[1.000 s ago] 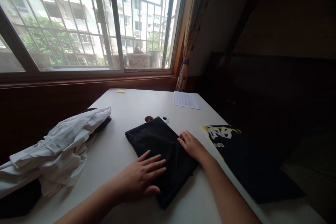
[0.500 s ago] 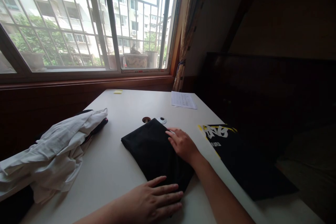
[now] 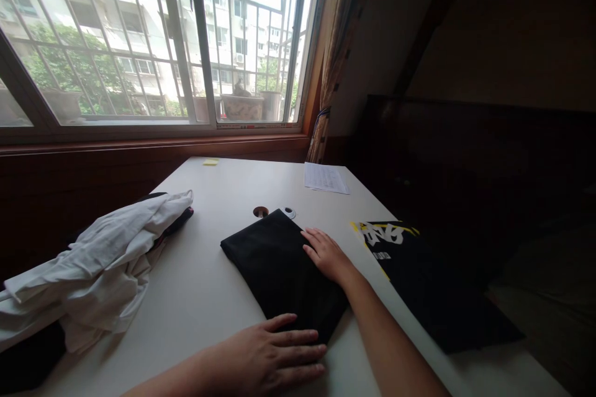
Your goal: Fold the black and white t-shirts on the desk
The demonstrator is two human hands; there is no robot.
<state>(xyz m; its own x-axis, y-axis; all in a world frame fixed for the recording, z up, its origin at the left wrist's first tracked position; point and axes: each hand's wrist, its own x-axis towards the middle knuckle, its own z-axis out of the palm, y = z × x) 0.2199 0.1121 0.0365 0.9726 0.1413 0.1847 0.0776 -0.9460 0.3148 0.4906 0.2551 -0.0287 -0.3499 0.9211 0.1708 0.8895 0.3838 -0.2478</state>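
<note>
I rest the left hand [image 3: 265,356] across the near end of the folded black cloth [image 3: 284,267] and the right hand [image 3: 329,255] along its right edge, both open, seemingly to flatten it on the white table [image 3: 205,298].

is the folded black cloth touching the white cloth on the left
Apart. The head view shows it: a wide strip of bare white table runs between the folded black cloth and the white cloth.
</note>
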